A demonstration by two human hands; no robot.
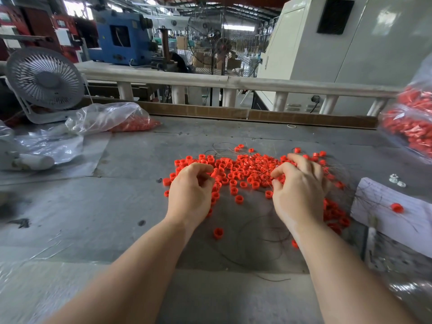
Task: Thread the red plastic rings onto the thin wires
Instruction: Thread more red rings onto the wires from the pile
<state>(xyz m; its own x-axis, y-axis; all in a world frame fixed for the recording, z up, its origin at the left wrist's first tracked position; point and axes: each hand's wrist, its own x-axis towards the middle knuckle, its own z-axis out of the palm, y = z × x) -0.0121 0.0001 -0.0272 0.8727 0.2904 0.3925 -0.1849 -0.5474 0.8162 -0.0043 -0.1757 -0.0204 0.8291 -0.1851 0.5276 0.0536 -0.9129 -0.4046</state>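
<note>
A loose heap of small red plastic rings (243, 170) lies on the grey table (131, 206), with thin dark wires (261, 232) tangled through it and looping toward me. My left hand (190, 195) hovers at the heap's left edge with curled fingers; thumb and forefinger seem to pinch a red ring (214, 173). My right hand (299, 190) sits on the heap's right side, fingers bent down into the rings, thumb and forefinger closed on a thin wire near the pile. The rings under both palms are hidden.
Single rings (217, 233) lie scattered near me. Clear bags of red rings sit at back left (131, 123) and far right (413, 127). A white desk fan (44, 80) stands back left. A white paper sheet (395, 220) with one ring lies right. A cardboard strip (257, 114) lines the far edge.
</note>
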